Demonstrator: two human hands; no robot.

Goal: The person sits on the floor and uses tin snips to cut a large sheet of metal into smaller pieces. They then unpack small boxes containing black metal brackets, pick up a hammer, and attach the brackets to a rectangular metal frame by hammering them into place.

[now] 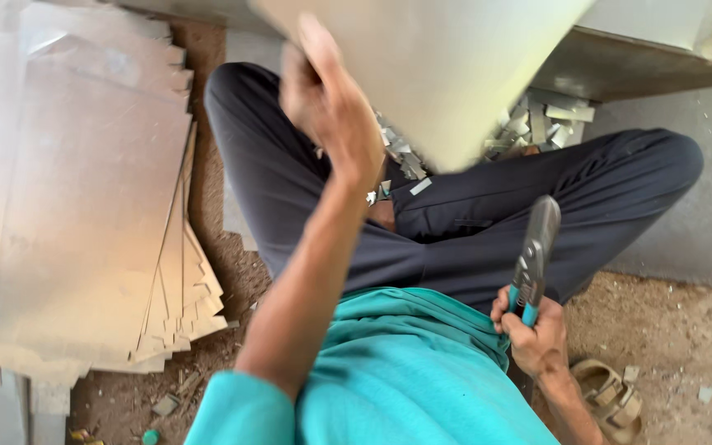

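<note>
Sitting cross-legged on the dirt floor (686, 330), the person wore dark trousers (455, 231) and a teal shirt (405, 371). Their left hand (327, 103) was raised at about 12 o'clock from the chest, fingers closed over the near edge of a large pale metal sheet (447, 66) that filled the top centre of the view; the sheet was blurred and hung above the lap, tilted toward the camera. Their right hand (537, 338), at roughly 4 o'clock beside the right hip, was wrapped tight around the teal-sleeved handles of a pair of tin snips (533, 264). The snips pointed up toward 12 o'clock, with grey blades resting against the right thigh; whether the blades were parted could not be told.

A heap of small offcut strips (537, 124) lay on the floor between the knees, at 1 o'clock from the lap, partly hidden behind the sheet, and one small strip (420, 186) sat on the trousers. A stack of notched metal sheets (84, 206) lay at 9 o'clock, fanned at its near corner and well apart from both hands. A tan sandal (615, 400) sat at 5 o'clock, just beside the right forearm. Bits of scrap (166, 404) dotted the floor at 7 o'clock.
</note>
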